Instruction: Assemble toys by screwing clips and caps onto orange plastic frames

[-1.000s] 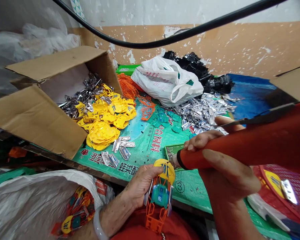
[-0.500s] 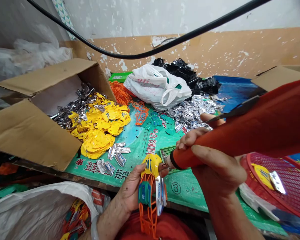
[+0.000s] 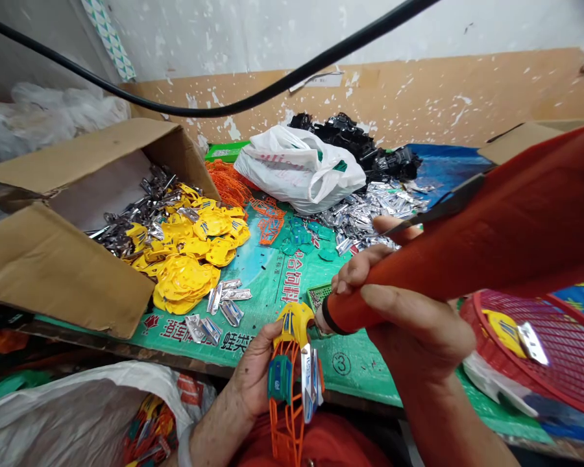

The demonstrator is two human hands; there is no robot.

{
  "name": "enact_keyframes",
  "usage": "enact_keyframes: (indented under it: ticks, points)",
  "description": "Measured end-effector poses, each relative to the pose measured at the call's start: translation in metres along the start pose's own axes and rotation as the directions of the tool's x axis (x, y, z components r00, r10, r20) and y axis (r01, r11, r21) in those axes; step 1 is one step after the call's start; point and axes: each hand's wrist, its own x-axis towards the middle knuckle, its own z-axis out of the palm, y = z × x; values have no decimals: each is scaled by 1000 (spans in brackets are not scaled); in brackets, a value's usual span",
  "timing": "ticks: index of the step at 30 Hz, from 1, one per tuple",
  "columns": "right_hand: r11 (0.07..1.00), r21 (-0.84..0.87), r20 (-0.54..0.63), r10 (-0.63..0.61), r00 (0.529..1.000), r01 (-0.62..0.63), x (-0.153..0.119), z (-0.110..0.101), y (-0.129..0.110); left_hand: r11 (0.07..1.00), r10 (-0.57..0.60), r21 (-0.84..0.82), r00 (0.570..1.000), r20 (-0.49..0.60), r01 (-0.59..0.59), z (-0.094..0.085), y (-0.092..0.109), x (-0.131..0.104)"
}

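Note:
My left hand point(image 3: 254, 366) is closed on a plastic toy assembly. It has an orange lattice frame point(image 3: 286, 431), a yellow shell point(image 3: 294, 322) at the top, a green piece point(image 3: 279, 378) and a silver strip with blue print point(image 3: 310, 383). My right hand point(image 3: 418, 318) wraps round a thick red power screwdriver point(image 3: 403, 279) with a black lever along its upper side. The tool slants down to the left, and its nose is at the right edge of the yellow shell. Its very tip is too small to make out.
Yellow shells point(image 3: 187, 279) and dark metallic parts spill from a cardboard box point(image 3: 78, 253). Behind lie a white plastic bag point(image 3: 296, 168), silver strips point(image 3: 377, 211) and black parts point(image 3: 345, 136). A green screw tray point(image 3: 318, 301) sits near the tool; a red basket point(image 3: 559, 350) stands right. A black cable point(image 3: 253, 100) hangs across.
The view has shifted slightly, so most things sit a little further left. My left fingertips at the yellow shell's right side no longer show beside the tool's nose. Both holds stay the same.

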Motion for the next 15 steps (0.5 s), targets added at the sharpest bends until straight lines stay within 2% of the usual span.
enact_keyframes:
  ticks: [4, 9, 15]
  points:
    - [1000, -22, 18, -1, 1000, 1, -1, 1, -1, 1000, 24, 1, 998, -53, -24, 1, 0, 0]
    - [1000, 13, 54, 28, 998, -29, -2, 3, -3, 999, 21, 30, 992, -127, -18, 12, -1, -2]
    - [999, 26, 60, 29, 998, -30, -3, 5, -6, 998, 0, 57, 994, -106, 6, 15, -4, -3]
